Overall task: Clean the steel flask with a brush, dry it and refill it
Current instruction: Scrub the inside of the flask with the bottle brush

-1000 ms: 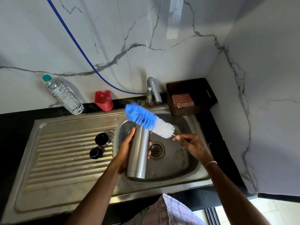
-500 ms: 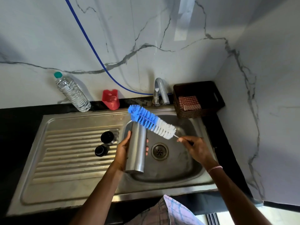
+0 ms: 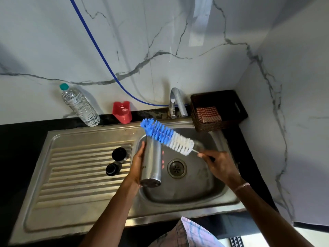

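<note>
My left hand (image 3: 137, 163) grips the steel flask (image 3: 151, 162), held upright over the left side of the sink basin (image 3: 194, 189). My right hand (image 3: 219, 165) holds the thin handle of a bottle brush (image 3: 167, 136) with blue and white bristles. The brush lies slanted across the flask's top, its blue tip pointing up and left, so the mouth is hidden. Two black flask caps (image 3: 119, 154) (image 3: 112, 169) sit on the ribbed drainboard (image 3: 80, 175) to the left.
A clear water bottle (image 3: 80, 106) with a teal cap and a red funnel (image 3: 122, 112) stand against the marble wall. The tap (image 3: 176, 102) rises behind the basin. A dark woven basket (image 3: 229, 106) holding a checked cloth (image 3: 208, 114) sits at the back right.
The brush has tilted a little flatter over the flask's top. Both hands and the flask stay over the basin; the view has shifted slightly.
</note>
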`<state>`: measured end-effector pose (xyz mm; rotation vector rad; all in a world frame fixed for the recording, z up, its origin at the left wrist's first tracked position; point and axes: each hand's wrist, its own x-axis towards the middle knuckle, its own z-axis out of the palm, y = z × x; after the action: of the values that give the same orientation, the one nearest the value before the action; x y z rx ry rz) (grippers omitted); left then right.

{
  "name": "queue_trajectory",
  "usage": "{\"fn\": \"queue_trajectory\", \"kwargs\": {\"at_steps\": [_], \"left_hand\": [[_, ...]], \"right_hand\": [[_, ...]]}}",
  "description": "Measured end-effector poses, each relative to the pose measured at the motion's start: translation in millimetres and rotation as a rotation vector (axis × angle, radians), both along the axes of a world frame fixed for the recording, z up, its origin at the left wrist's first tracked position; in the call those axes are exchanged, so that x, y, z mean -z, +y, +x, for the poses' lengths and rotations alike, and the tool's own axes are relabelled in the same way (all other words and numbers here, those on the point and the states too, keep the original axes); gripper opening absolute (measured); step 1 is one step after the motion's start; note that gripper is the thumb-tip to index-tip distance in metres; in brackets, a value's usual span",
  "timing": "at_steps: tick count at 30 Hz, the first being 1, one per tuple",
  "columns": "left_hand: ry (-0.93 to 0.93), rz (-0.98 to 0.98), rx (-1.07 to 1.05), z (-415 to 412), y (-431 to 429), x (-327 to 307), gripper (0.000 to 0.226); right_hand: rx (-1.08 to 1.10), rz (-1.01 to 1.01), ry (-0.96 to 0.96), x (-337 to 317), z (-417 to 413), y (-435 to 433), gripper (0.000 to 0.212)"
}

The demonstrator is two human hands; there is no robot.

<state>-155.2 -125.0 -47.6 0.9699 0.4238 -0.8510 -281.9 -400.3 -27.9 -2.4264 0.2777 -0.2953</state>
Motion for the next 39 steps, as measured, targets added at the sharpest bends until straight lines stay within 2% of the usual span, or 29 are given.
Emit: {"fn": "queue_trajectory", "kwargs": {"at_steps": [3, 5, 8, 11, 14, 18, 21, 25, 28, 31, 35, 39], "left_hand": [[-0.018, 0.077, -0.069, 2, 2, -4, 0.052], [-0.036, 0.120, -0.079, 4, 2, -4, 0.047], [-0.061, 0.167, -0.027, 2, -6, -6, 0.039], [0.040, 0.085, 0.040, -3, -16, -8, 0.054], [0.059, -0.006, 0.002, -3, -19, -4, 0.065], [0.058, 0.039, -0.037, 4, -6, 3, 0.058], [0.069, 0.069, 0.016, 5, 0, 5, 0.070], [0.048, 0.071, 0.058, -2, -14, 3, 0.061], [0.050, 0.056, 0.112, -5, -19, -1, 0.067], [0.054, 0.048, 0.082, 0, -16, -1, 0.070], [0.026, 0.107, 0.042, 9, -6, 2, 0.068], [0.015, 0.147, 0.089, 2, -16, -1, 0.061]], "right_hand": [[-0.026, 0.035, 0.079, 7, -49, 10, 0.017], [-0.057, 0.049, 0.081, 5, -76, 17, 0.017], [-0.016, 0.043, 0.030, 5, -59, 11, 0.035], [0.077, -0.012, 0.007, 14, -10, -1, 0.018], [0.123, -0.018, 0.013, 13, 8, -4, 0.014], [0.000, 0.041, 0.008, 8, -54, 5, 0.035], [-0.088, 0.044, 0.029, 8, -88, 5, 0.022], [0.055, -0.008, -0.041, 10, -33, -7, 0.039], [0.114, -0.025, -0.075, 10, 7, -19, 0.032], [0.088, -0.012, -0.063, 12, -13, -18, 0.031], [-0.054, 0.031, -0.021, 8, -82, 0, 0.042], [0.010, -0.004, -0.058, 3, -58, -9, 0.050]]}}
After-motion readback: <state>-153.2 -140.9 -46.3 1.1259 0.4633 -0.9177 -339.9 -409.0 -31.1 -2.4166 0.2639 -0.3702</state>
